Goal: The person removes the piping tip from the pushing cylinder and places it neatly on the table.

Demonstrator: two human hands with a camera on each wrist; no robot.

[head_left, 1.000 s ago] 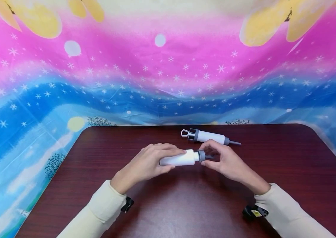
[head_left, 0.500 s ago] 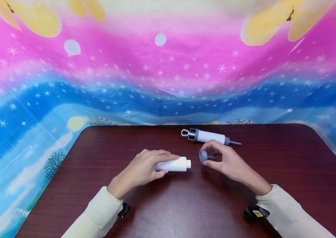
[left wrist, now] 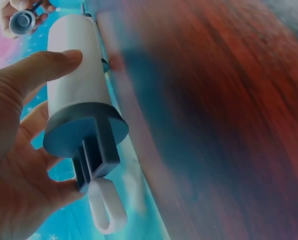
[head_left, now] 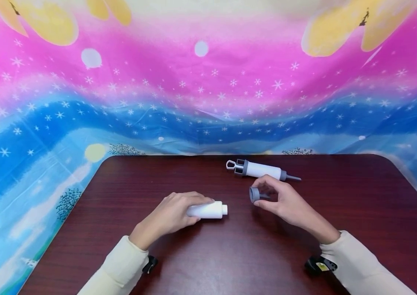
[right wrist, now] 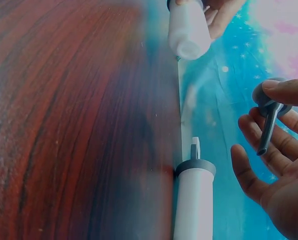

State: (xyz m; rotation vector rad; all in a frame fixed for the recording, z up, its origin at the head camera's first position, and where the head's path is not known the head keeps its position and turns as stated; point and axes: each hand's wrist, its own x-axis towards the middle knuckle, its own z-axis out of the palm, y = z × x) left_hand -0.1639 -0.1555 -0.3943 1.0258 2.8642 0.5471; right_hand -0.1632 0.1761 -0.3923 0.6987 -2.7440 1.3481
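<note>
My left hand (head_left: 173, 213) grips the white barrel of a syringe (head_left: 208, 210), its bare threaded neck pointing right. In the left wrist view the thumb lies along the barrel (left wrist: 76, 75); behind its grey collar (left wrist: 86, 127) sticks out a white ring handle (left wrist: 107, 207). My right hand (head_left: 287, 203) pinches a grey nozzle cap (head_left: 254, 195) between thumb and fingers, its round opening facing the barrel. A gap of table separates cap and neck. The right wrist view shows the cap's thin spout (right wrist: 269, 130) pointing away from the thumb.
A second white syringe (head_left: 263, 171), with grey collar, ring handle and grey nozzle fitted, lies just beyond the right hand on the dark red wooden table (head_left: 149, 176). A patterned cloth (head_left: 193, 94) hangs behind the table's far edge.
The syringe's neck has come out of the grey nozzle cap. My left hand has drawn the barrel left and towards me, while the right hand stays nearly in place with the cap.
</note>
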